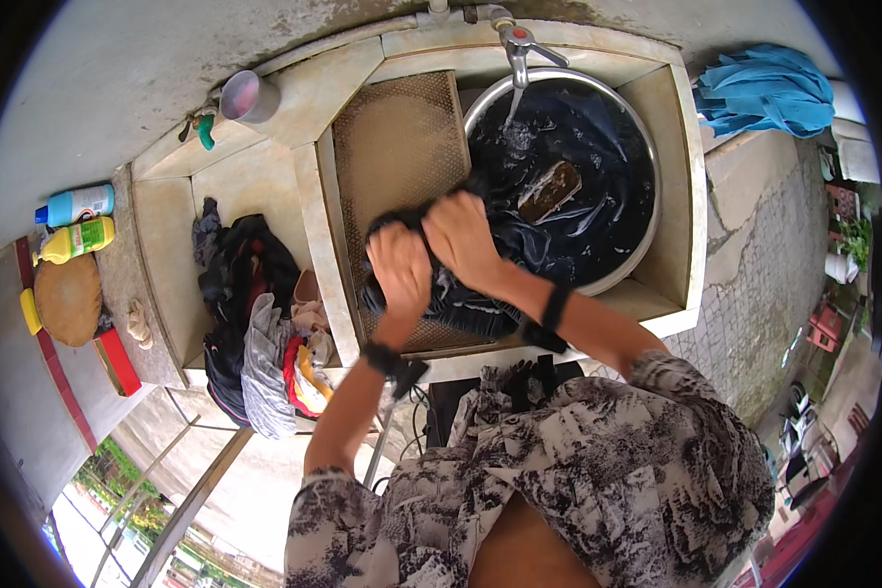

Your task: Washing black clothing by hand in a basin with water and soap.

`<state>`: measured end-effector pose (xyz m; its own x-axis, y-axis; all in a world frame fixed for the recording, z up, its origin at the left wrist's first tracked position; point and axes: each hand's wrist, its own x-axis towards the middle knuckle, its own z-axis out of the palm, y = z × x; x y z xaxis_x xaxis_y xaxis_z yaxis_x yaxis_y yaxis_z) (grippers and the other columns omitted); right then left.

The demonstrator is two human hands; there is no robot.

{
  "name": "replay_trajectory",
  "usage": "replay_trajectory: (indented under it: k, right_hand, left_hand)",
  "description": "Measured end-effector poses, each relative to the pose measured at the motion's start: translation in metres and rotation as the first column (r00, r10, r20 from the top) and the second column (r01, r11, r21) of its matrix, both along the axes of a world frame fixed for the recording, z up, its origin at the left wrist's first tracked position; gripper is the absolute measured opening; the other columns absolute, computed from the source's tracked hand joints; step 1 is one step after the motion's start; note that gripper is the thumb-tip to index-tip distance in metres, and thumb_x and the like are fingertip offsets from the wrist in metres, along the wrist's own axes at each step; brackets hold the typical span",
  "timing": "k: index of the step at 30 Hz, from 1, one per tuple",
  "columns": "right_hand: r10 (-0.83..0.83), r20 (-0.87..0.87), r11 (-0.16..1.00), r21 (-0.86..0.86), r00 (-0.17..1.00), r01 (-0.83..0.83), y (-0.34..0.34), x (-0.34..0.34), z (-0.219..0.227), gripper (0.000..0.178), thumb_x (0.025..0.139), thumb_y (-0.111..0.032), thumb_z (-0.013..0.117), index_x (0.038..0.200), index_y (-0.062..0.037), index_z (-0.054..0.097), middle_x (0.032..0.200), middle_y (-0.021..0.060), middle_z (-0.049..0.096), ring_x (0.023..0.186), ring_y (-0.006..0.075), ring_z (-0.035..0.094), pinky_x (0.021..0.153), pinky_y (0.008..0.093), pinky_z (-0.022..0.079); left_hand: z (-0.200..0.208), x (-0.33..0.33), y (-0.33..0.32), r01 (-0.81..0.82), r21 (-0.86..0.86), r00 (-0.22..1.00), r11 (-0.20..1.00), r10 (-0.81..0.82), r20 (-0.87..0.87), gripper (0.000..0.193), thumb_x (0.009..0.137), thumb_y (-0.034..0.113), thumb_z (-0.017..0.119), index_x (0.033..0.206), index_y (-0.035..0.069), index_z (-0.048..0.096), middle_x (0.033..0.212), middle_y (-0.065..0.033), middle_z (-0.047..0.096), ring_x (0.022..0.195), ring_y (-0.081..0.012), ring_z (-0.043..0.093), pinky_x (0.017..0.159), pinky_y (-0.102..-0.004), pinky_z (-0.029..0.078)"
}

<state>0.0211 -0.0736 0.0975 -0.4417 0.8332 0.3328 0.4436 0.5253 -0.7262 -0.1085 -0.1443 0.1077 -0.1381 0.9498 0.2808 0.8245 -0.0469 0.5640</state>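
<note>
Both hands bear on a dark, wet cloth garment [451, 306] lying over the lower part of a ridged washboard slab [397, 137]. My left hand [400, 263] is closed on the cloth, its fingers curled under. Close beside it, my right hand [461, 233] also grips the dark fabric. Part of the fabric runs to the right into a round metal basin [654, 186] full of dark water and soaked cloth. In that basin floats or rests a brown scrubbing brush [550, 192] with suds on it. Water runs from a metal tap [519, 44] into the basin.
A left sink compartment [162, 235] holds a heap of mixed clothes [250, 284], some hanging over its front edge. A cup [249, 96] stands on the rim near a green tap [206, 131]. Blue and yellow bottles [78, 240] lie at left. Blue cloth [766, 90] hangs at right.
</note>
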Motion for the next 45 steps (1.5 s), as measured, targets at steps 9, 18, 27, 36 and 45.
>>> replay_trajectory:
  k: [9, 18, 27, 36, 45]
  right_hand:
    - [-0.126, 0.166, 0.952, -0.257, 0.978, 0.166, 0.052, -0.030, 0.006, 0.031, 0.083, -0.039, 0.062, 0.092, -0.0103, 0.064, 0.114, 0.0103, 0.058, 0.119, 0.0369, 0.044, 0.099, 0.0572, 0.028]
    - [0.058, -0.052, 0.997, -0.056, 0.997, -0.061, 0.002, -0.002, 0.012, 0.015, 0.073, -0.023, 0.064, 0.075, -0.0103, 0.058, 0.090, 0.0008, 0.059, 0.089, 0.0239, 0.050, 0.075, 0.0386, 0.035]
    - [0.247, -0.022, 0.935, -0.258, 0.969, -0.244, 0.055, -0.019, -0.006, 0.022, 0.078, -0.027, 0.055, 0.067, -0.0080, 0.056, 0.069, 0.0082, 0.058, 0.071, 0.0278, 0.056, 0.064, 0.0402, 0.042]
    - [0.229, -0.019, 0.933, -0.283, 0.973, -0.224, 0.106, 0.035, -0.012, 0.037, 0.094, -0.040, 0.049, 0.114, -0.0114, 0.059, 0.098, 0.0106, 0.064, 0.096, 0.0297, 0.060, 0.080, 0.0379, 0.050]
    - [-0.142, 0.598, 0.984, 0.174, 0.789, 0.045, 0.185, 0.181, -0.082, 0.016, 0.085, -0.029, 0.059, 0.090, -0.0164, 0.067, 0.091, 0.0052, 0.062, 0.094, 0.0277, 0.060, 0.078, 0.0420, 0.051]
  left_hand:
    - [-0.004, -0.027, 0.062, -0.327, -0.350, 0.936, 0.878, 0.352, 0.008, 0.050, 0.095, 0.050, 0.043, 0.115, 0.007, 0.059, 0.144, -0.0190, 0.039, 0.134, -0.0402, 0.032, 0.107, -0.0552, 0.019]
    - [0.010, 0.012, 0.004, -0.257, -0.111, 0.956, 0.960, 0.270, 0.115, 0.017, 0.089, 0.023, 0.054, 0.089, 0.006, 0.058, 0.107, -0.0149, 0.057, 0.100, -0.0342, 0.050, 0.088, -0.0438, 0.035]
    - [0.009, -0.016, 0.050, -0.191, -0.312, 0.932, 0.931, 0.272, 0.239, 0.022, 0.084, 0.022, 0.052, 0.082, 0.004, 0.064, 0.078, -0.0193, 0.063, 0.073, -0.0387, 0.061, 0.066, -0.0418, 0.047]
    - [-0.010, -0.050, 0.058, -0.111, -0.365, 0.848, 0.924, 0.279, 0.450, 0.036, 0.088, 0.024, 0.045, 0.096, -0.004, 0.066, 0.095, -0.0202, 0.068, 0.091, -0.0351, 0.064, 0.085, -0.0343, 0.046]
    - [0.014, -0.044, 0.010, -0.257, -0.649, -0.043, 0.716, 0.663, 0.748, 0.033, 0.093, 0.025, 0.047, 0.102, 0.001, 0.066, 0.099, -0.0103, 0.066, 0.092, -0.0221, 0.061, 0.087, -0.0331, 0.047]
